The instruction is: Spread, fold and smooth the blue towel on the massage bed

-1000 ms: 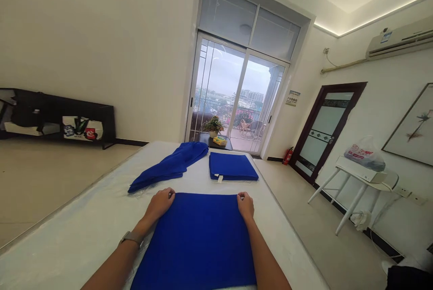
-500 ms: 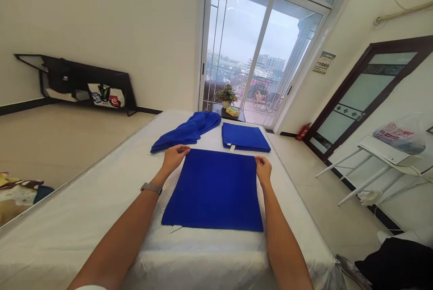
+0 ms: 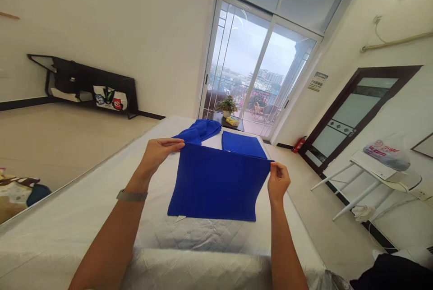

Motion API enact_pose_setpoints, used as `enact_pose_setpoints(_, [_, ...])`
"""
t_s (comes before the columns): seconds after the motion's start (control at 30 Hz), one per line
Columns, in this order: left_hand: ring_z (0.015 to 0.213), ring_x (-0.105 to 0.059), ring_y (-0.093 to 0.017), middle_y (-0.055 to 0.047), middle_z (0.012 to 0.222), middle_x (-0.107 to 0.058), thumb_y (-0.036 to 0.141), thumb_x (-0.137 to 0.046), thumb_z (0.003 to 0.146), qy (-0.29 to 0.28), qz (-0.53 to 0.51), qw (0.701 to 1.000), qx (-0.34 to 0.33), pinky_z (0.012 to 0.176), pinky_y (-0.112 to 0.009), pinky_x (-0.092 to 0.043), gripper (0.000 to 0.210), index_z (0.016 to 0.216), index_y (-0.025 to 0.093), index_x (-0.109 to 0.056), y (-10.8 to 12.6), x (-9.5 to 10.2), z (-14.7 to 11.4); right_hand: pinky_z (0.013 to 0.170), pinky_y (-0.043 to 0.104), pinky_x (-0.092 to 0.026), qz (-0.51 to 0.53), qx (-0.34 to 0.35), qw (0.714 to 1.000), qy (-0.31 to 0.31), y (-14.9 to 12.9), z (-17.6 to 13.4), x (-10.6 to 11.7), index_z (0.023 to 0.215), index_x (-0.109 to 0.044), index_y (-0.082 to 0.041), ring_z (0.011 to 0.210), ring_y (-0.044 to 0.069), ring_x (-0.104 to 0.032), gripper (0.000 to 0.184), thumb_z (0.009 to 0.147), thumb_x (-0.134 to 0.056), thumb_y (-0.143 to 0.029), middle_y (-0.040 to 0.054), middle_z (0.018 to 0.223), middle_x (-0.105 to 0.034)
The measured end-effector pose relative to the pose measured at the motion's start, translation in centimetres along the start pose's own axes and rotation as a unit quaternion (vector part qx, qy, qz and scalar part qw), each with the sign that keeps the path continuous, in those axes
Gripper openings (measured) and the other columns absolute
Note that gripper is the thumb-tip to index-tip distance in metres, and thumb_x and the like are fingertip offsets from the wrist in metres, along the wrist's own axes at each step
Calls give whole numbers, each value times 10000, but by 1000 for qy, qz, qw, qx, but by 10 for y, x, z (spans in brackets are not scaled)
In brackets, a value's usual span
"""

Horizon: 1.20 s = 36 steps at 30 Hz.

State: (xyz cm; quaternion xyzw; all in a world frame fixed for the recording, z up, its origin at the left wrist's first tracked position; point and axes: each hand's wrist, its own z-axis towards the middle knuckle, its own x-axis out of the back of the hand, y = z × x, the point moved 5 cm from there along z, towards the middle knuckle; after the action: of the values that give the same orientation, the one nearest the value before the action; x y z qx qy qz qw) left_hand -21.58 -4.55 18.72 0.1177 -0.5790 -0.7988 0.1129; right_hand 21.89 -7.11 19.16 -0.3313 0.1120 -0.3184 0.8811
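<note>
A blue cloth, folded to a near square, hangs between my two hands over the bed. My left hand pinches its upper left corner. At the upper right corner, my right hand is closed on the fabric. A small white tag sticks out at the cloth's lower left. Behind it lies a flat stack of folded blue cloth, its front partly hidden. A loose heap of blue cloth is to the left of that stack, partly covered by my left hand and the held cloth.
The bed has a pale, plastic-like cover. Beyond its far end stands a small dark table with a potted plant and a yellow packet. At right a white chair bears a plastic bag. A black stand is at left.
Both hands have lifted the cloth's far edge toward me and drawn its corners farther apart. The cloth now overlaps the stack and heap in view. The camera has tilted up slightly.
</note>
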Motion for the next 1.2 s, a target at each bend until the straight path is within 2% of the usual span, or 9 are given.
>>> enact_pose_setpoints(0.23, [792, -738, -228, -42, 803, -781, 396, -936, 510, 65, -7, 994, -83, 848, -429, -623, 399, 824, 195, -793, 93, 21, -54, 811, 372, -537, 14, 148, 980, 133, -93, 9, 66, 839, -656, -203, 847, 196, -674, 220, 903, -692, -410, 35, 874, -669])
enact_pose_setpoints(0.3, [800, -739, -223, -32, 811, -780, 384, -932, 532, 78, 1, 991, -105, 863, -434, -621, 388, 844, 199, -793, 105, 23, -60, 819, 381, -538, 19, 160, 975, 156, -102, 13, 72, 843, -655, -205, 847, 199, -679, 204, 894, -707, -395, 37, 880, -672])
enact_pose_setpoints(0.37, [809, -738, -221, -39, 832, -783, 387, -929, 544, 70, 0, 992, -103, 877, -441, -615, 415, 881, 188, -792, 104, 22, -57, 831, 384, -538, 8, 151, 975, 160, -98, 15, 71, 857, -667, -199, 860, 203, -676, 213, 895, -701, -406, 43, 881, -676])
enact_pose_setpoints(0.47, [821, -734, -220, -73, 871, -789, 422, -933, 523, 26, -9, 998, -50, 906, -455, -598, 504, 926, 158, -786, 75, 17, -34, 821, 363, -536, -4, 96, 990, 104, -66, 19, 51, 896, -688, -183, 851, 195, -665, 269, 902, -670, -452, 49, 883, -685])
enact_pose_setpoints(0.63, [886, -735, -236, -116, 948, -789, 491, -927, 480, -84, 17, 994, 75, 924, -411, -581, 611, 959, 138, -785, -24, 3, 23, 799, 316, -518, -41, -24, 996, -72, 29, 10, -21, 950, -687, -177, 829, 179, -646, 383, 927, -544, -532, 64, 927, -712])
enact_pose_setpoints(0.73, [857, -733, -228, -107, 876, -790, 512, -921, 414, -116, 80, 982, 126, 872, -364, -587, 641, 907, 125, -786, -86, -7, 49, 816, 310, -500, -114, -80, 974, -180, 83, -6, -69, 979, -683, -178, 852, 188, -646, 382, 949, -448, -478, 78, 965, -723])
enact_pose_setpoints(0.83, [751, -724, -226, -88, 745, -772, 491, -910, 378, -105, 148, 973, 141, 783, -351, -588, 569, 789, 120, -780, -132, -16, 65, 866, 304, -470, -209, -115, 931, -275, 125, -26, -103, 1020, -687, -189, 911, 193, -649, 329, 956, -403, -344, 68, 980, -725])
enact_pose_setpoints(0.97, [690, -706, -233, -70, 671, -754, 448, -869, 456, -97, 199, 967, 125, 680, -322, -552, 396, 714, 161, -779, -170, -24, 77, 849, 276, -446, -273, -120, 894, -333, 165, -42, -118, 1025, -678, -227, 1000, 188, -637, 289, 950, -400, -238, 44, 1043, -720])
enact_pose_setpoints(1.2, [780, -715, -249, -71, 780, -780, 527, -801, 566, -116, 212, 965, 104, 605, -279, -506, 454, 867, 186, -797, -213, -25, 97, 794, 281, -454, -265, -176, 899, -301, 206, -43, -115, 1028, -670, -274, 954, 192, -655, 260, 963, -421, -317, 8, 1021, -728])
